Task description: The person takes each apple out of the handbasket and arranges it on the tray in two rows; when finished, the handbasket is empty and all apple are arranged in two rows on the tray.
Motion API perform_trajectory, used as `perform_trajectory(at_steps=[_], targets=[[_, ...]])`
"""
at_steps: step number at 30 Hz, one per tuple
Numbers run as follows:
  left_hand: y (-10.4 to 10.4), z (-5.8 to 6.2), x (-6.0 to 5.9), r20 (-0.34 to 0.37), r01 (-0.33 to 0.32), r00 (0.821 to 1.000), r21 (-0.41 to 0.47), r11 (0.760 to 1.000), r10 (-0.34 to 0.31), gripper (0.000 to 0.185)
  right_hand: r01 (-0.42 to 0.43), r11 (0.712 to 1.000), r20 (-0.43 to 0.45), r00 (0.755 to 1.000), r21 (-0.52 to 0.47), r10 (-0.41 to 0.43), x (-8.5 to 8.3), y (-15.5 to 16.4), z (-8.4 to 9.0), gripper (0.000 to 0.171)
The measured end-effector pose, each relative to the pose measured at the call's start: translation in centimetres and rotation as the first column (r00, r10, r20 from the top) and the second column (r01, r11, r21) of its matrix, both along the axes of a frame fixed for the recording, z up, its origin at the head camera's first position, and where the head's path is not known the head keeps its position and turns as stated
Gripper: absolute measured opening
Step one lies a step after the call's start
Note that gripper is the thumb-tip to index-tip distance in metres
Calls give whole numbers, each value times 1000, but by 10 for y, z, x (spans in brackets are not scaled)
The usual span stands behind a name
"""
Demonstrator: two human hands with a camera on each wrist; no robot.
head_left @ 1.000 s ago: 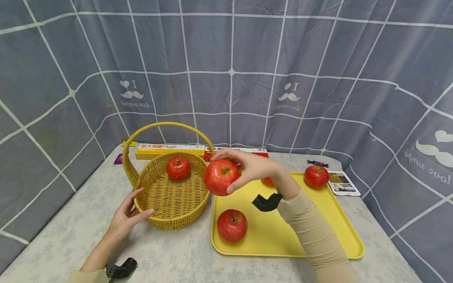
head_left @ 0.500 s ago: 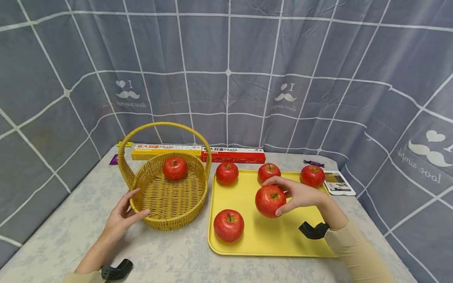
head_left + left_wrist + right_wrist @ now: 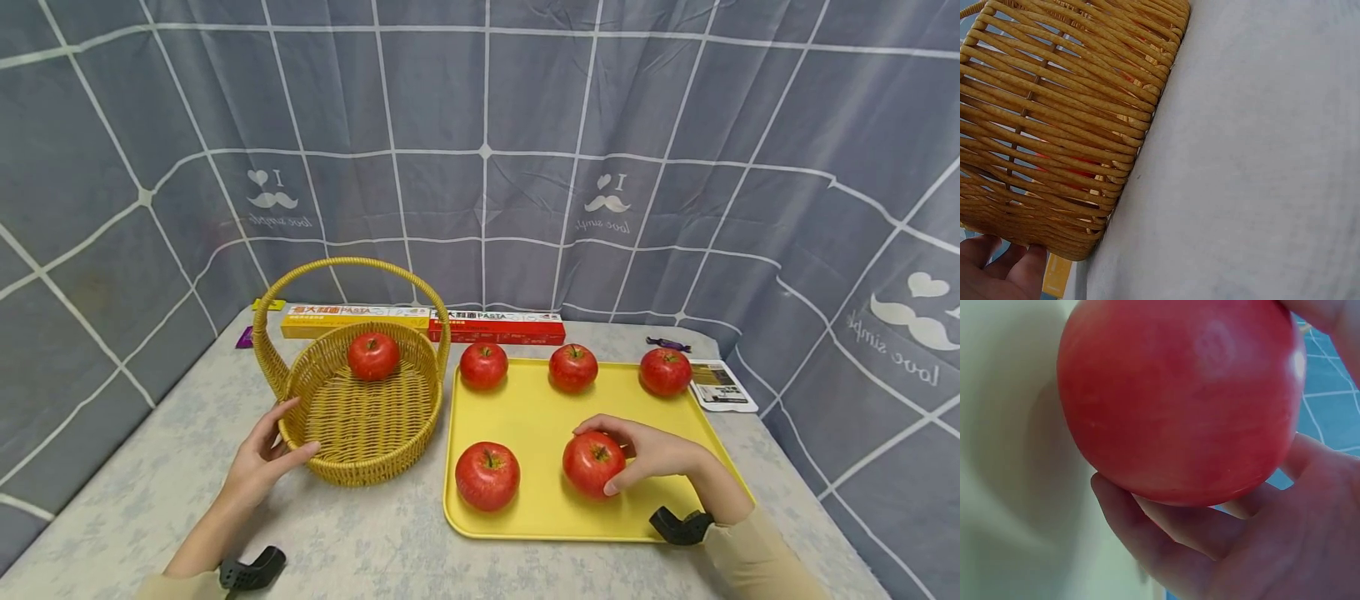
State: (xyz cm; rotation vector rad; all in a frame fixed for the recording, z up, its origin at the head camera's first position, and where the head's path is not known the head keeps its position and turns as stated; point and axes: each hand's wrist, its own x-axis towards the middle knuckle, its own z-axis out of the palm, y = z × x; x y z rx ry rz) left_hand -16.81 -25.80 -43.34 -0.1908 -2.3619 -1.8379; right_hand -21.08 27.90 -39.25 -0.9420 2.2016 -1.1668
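The right hand [image 3: 651, 454] is curling its grip round a red apple [image 3: 594, 463] that is sitting on the front part of the yellow tray [image 3: 540, 508], just beside another apple [image 3: 487, 476]; the left hand [image 3: 262, 458] is resting with relaxed fingers against the wall of the wicker basket [image 3: 360, 433] on the desk. The apple is looking firm, smooth-skinned and probably a little slippery and easily bruised, so a wide wrap of fingers and thumb round its broadest part is likely suiting it best
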Motion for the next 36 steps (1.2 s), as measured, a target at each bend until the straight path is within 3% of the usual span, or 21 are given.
perform_trajectory(at_steps=[6, 10, 14, 17, 22, 27, 31, 36], targets=[[-2, -1, 1, -15, -3, 1000, -4, 1000, 3, 72, -14, 1000, 54, 998, 0, 14, -1, 1, -5, 64], [-3, 0, 1, -22, -5, 1000, -9, 1000, 5, 72, -31, 995, 52, 998, 94, 26, -5, -1, 2, 65], [-5, 0, 1, -19, 5, 1000, 6, 1000, -5, 72, -64, 986, 49, 997, 156, 57, -16, -10, 26, 69], [-6, 0, 2, -18, 11, 1000, 16, 1000, -10, 71, -54, 988, -8, 998, 142, 56, -26, -27, 56, 67], [-6, 0, 3, -17, 8, 1000, 15, 1000, -8, 71, -39, 999, -119, 992, -8, 37, -44, -75, 109, 55], [-4, 0, 1, -27, 20, 999, 19, 1000, -19, 70, -86, 976, -175, 983, -202, 51, -56, -135, 142, 50], [-1, 0, 1, -40, 30, 999, 25, 999, -29, 70, -116, 944, -198, 979, -309, 55, -62, -182, 150, 49], [-1, -2, 0, -40, 22, 999, 17, 1000, -21, 70, -114, 888, -159, 986, -446, 47, -70, -233, 138, 46]])
